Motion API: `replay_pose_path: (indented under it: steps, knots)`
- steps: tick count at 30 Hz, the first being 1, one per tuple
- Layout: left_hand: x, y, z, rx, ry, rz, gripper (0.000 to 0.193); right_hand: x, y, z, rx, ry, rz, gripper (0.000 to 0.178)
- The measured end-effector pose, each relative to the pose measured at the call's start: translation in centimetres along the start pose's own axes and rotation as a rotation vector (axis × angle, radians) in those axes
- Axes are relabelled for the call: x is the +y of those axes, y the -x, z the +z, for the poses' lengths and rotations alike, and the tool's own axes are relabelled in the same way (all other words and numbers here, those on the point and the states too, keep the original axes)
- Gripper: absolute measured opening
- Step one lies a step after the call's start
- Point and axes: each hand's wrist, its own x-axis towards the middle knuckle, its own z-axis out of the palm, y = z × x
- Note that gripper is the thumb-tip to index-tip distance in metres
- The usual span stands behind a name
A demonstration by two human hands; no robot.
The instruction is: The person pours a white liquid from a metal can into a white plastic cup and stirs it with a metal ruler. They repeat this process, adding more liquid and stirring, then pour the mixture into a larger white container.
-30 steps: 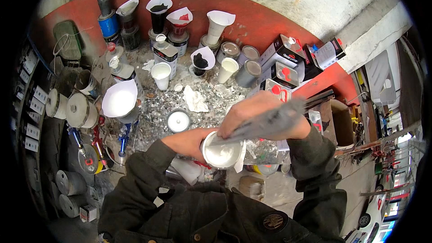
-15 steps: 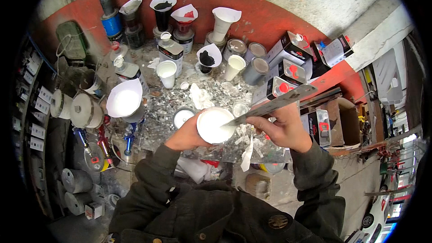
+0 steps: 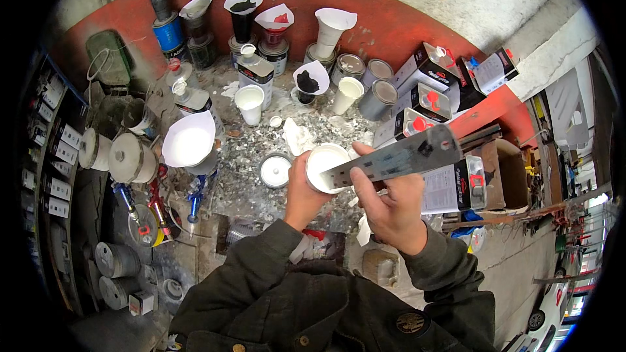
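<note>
A white cup (image 3: 310, 176) of white paint (image 3: 329, 156) is in my left hand (image 3: 302, 197), whose fingers wrap round its left side. My right hand (image 3: 390, 214) grips a flat metal stirring stick (image 3: 409, 154) with small holes in it, thumb on its near edge. The stick slants down to the left, and its lower end dips into the cup. Just left of the cup, a round tin (image 3: 276, 171) with a white top sits on the bench. Crumpled white tissue (image 3: 297, 137) lies behind the cup.
The paint-spattered bench (image 3: 244, 156) carries white cups (image 3: 250, 104), a large paper-lined cup (image 3: 190, 140) of white, and solvent cans (image 3: 420, 124) at right. Tins topped with paper-lined cups (image 3: 335, 21) line the red wall. Spray guns (image 3: 195, 197) hang at the front left.
The cup and my left hand have shifted a little right and now tilt differently. My right hand has come nearer and left, turning the stick's broad face into view.
</note>
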Motion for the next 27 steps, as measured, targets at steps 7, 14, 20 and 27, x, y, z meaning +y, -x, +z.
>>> replay_pose_path:
  steps: [7, 14, 20, 27]
  knots:
    - [1.4, 1.0, -0.1, -0.021, -0.030, -0.013, 0.086, -1.0, -3.7, -2.8, 0.047, -0.104, 0.011, 0.028]
    - [0.2, 1.2, -0.2, -0.054, 0.011, -0.008, 0.092, 2.5, -2.7, -3.1, -0.173, 0.093, -0.046, 0.022]
    - [0.1, 1.1, -0.1, -0.056, 0.027, -0.041, 0.093, 1.2, 0.3, -1.6, -0.145, 0.012, 0.039, 0.027]
    - [-0.9, 2.0, 0.2, -0.060, 0.049, -0.077, 0.091, -1.0, -1.6, -3.1, -0.040, -0.058, 0.031, 0.027]
